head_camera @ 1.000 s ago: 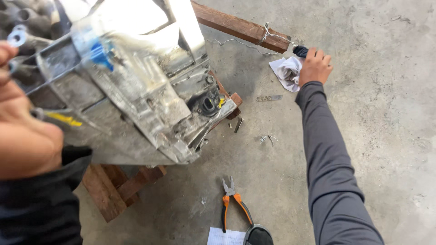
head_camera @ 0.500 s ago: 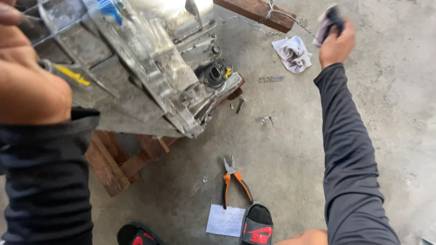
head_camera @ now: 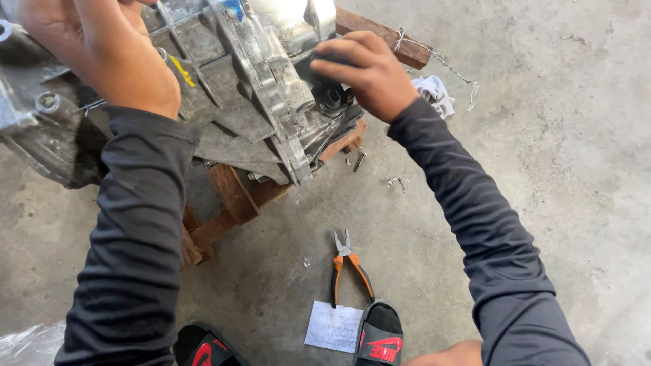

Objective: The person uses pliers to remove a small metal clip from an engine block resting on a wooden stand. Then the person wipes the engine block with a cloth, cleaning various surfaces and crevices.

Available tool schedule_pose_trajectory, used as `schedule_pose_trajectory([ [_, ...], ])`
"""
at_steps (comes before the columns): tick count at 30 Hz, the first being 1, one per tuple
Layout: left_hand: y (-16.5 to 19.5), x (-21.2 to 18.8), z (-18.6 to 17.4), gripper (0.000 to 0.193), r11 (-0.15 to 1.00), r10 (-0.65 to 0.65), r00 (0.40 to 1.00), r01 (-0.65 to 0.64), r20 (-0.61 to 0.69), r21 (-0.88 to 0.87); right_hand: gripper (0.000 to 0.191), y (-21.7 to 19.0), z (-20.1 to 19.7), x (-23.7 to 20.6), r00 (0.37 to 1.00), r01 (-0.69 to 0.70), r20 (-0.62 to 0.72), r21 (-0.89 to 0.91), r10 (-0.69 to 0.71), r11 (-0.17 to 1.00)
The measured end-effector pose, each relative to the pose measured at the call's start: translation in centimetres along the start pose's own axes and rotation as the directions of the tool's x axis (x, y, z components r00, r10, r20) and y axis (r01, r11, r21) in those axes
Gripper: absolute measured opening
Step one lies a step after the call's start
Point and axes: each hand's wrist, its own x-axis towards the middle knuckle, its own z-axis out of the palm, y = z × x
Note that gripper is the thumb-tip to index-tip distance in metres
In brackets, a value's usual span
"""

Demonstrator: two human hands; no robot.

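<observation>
Both hands (head_camera: pixel 102 54) (head_camera: pixel 369 71) extended forward, curled

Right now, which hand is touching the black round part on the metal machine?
The right hand, covering the black part. The left hand rests higher up the metal housing.

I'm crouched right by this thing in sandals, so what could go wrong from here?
The metal housing sits tilted on wooden blocks; pushing with the left hand and right hand might shift it toward the sandals. The loose bolt and pliers on the floor could be stepped on. Fingers near the dark opening may get pinched.
</observation>
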Motion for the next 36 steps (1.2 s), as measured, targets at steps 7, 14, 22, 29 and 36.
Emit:
schedule_pose_trajectory([
  [7, 1.0, 0.4, 1.0, 0.026, 0.998, 0.053, 0.996, -0.054, 0.065, 0.019, 0.036, 4.5, -3.8, -3.5, 0.958, -0.199, 0.135, -0.313, 0.252, 0.929],
  [14, 1.4, 0.5, 2.5, 0.023, 1.0, 0.004, 0.999, -0.003, -0.036, 0.014, 0.04, -0.7, -4.4, 1.9, 0.839, -0.335, -0.357, 0.254, 0.41, 0.907],
  [22, 2.5, 1.3, 3.9, 0.036, 0.998, 0.043, 0.998, -0.045, 0.037, 0.044, 0.056, -9.5, -3.2, 7.9, 0.897, -0.406, 0.095, 0.563, 0.431, 0.72],
  [29, 2.3, 1.5, 3.7, 0.038, 0.996, 0.087, 0.992, -0.089, 0.091, 0.025, 0.048, -10.9, -11.9, 8.5, 0.853, -0.522, 0.315, 0.496, 0.416, 0.694],
  [36, 5.1, 3.5, -1.6, 0.021, 0.957, -0.185, 0.977, 0.155, -0.105, -0.244, 0.046, -21.3, -4.1, 15.6, 0.995, -0.084, 0.036, -0.248, 0.095, 0.965],
])
